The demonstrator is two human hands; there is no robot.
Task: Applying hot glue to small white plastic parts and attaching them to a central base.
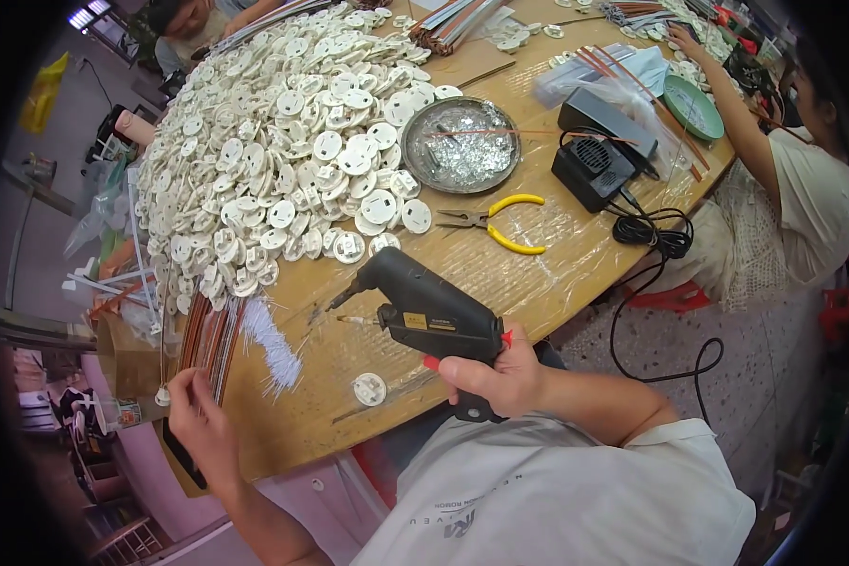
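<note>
My right hand [500, 375] is wrapped round the grip of a black soldering gun [439, 316] with a red trigger. Its thin tip and a feed nozzle point left, over the front of the table. Below the tip, a single round white plastic disc [370, 389] lies apart from the others. At the table's left edge, my left hand [196, 415] has its fingers curled together beside a bundle of brown and grey wires [219, 335]. A small white piece [163, 396] shows by its fingertips; what they pinch, if anything, is hidden.
A large heap of white discs [292, 141] covers the table's far left. Beyond the gun are a metal dish [415, 170] of shiny bits, yellow-handled pliers [500, 224] and a black corded device [594, 170]. White strands [274, 349] lie near the wires. Another person [802, 179] sits at right.
</note>
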